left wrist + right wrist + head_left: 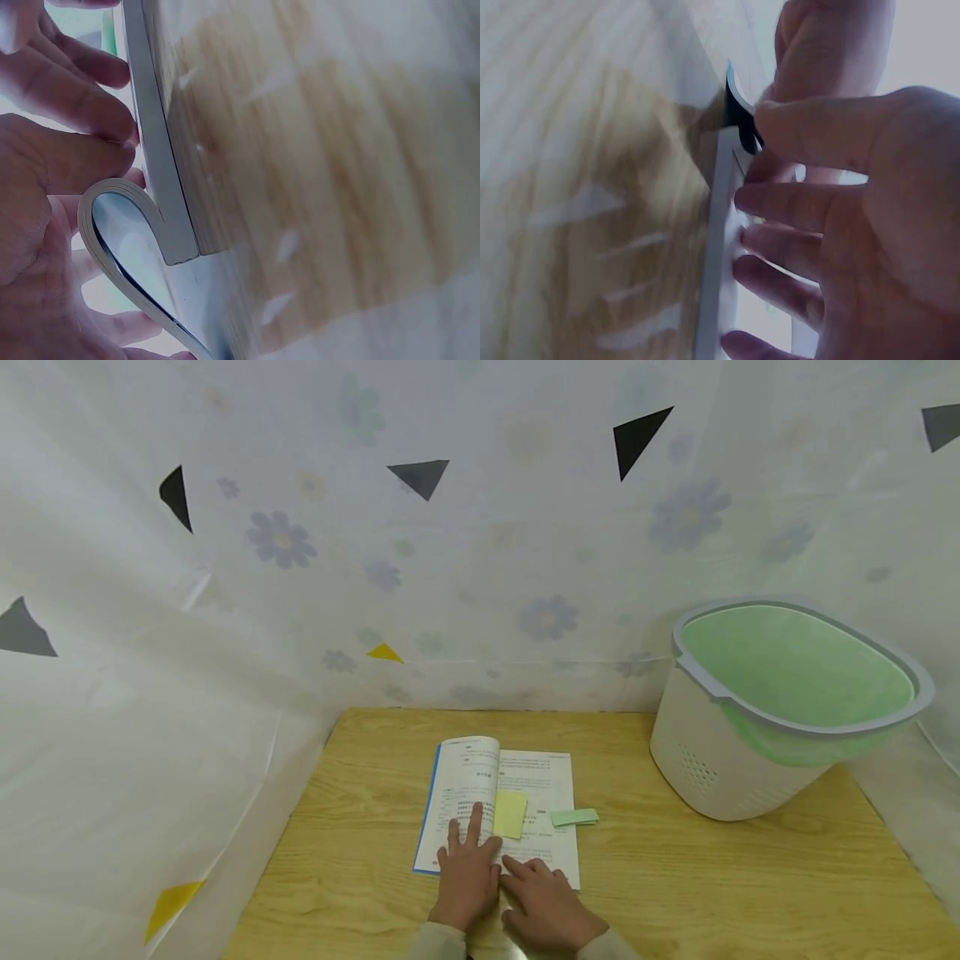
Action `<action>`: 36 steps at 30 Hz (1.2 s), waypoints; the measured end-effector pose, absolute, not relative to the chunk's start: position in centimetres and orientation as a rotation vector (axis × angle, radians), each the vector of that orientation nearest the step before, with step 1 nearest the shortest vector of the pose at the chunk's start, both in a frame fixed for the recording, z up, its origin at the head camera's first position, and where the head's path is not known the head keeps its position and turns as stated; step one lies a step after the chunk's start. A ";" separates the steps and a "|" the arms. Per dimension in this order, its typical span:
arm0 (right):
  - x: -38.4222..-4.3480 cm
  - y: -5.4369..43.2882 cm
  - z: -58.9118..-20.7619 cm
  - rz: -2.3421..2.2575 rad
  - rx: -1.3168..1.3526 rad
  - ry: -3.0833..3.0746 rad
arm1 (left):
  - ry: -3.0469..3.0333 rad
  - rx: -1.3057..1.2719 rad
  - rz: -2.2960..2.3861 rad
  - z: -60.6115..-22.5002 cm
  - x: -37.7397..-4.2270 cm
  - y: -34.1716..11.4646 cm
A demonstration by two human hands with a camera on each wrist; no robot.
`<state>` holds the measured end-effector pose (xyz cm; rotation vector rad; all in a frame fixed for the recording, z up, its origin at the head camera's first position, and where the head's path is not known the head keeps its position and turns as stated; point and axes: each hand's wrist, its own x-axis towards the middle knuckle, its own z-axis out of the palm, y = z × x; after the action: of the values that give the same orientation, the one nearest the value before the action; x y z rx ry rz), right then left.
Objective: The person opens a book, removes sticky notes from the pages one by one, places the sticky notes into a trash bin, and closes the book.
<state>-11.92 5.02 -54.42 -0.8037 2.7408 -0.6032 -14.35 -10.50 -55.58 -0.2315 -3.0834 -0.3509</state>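
An open book with a blue cover edge lies on the wooden table, its left pages bowed up near the spine. My left hand rests on the lower left page with fingers spread and straight. Beside it my right hand touches the lower right page near the spine, fingertips on the paper. A yellow sticky note lies on the right page by the spine. A folded green paper strip sits across that page's right edge. In the left wrist view the curled pages show under the hand.
On the right of the table stands a white basket with a grey rim and a green liner. A pale flowered sheet hangs behind and at the sides, with black, grey and yellow triangles on it.
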 end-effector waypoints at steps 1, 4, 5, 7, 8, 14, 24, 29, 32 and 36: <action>-12.1 5.2 -54.5 -0.611 -0.820 2.740 | -3.080 -0.236 -0.349 -55.6 -14.4 -10.5; -12.4 5.7 -54.3 -0.656 -0.879 2.755 | -3.065 -0.232 -0.340 -55.8 -14.4 -10.5; -12.5 5.9 -54.2 -0.678 -0.900 2.765 | -3.057 -0.229 -0.333 -55.8 -14.4 -10.5; -12.6 6.2 -53.8 -0.716 -0.929 2.786 | -3.039 -0.218 -0.320 -55.8 -14.4 -10.5; -12.7 6.4 -53.6 -0.736 -0.933 2.793 | -3.030 -0.214 -0.308 -55.8 -14.4 -10.4; -13.2 7.0 -52.6 -0.837 -0.813 2.808 | -2.986 -0.211 -0.264 -55.6 -14.3 -10.2; -14.0 7.2 -52.6 -0.893 -0.701 2.862 | -3.010 -0.200 -0.308 -56.0 -14.3 -10.2; -14.5 7.0 -53.3 -0.936 -0.683 2.880 | -3.004 -0.201 -0.302 -56.3 -14.5 -10.2; -15.0 6.7 -53.6 -0.947 -0.641 2.901 | -3.012 -0.200 -0.311 -56.3 -14.5 -10.2; -15.8 6.1 -53.8 -0.990 -0.552 2.925 | -3.028 -0.199 -0.322 -56.1 -14.5 -10.2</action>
<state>-15.81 6.07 -53.76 -0.5515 2.9250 -0.9899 -14.52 -10.21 -56.11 -0.1991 -3.0276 -0.3225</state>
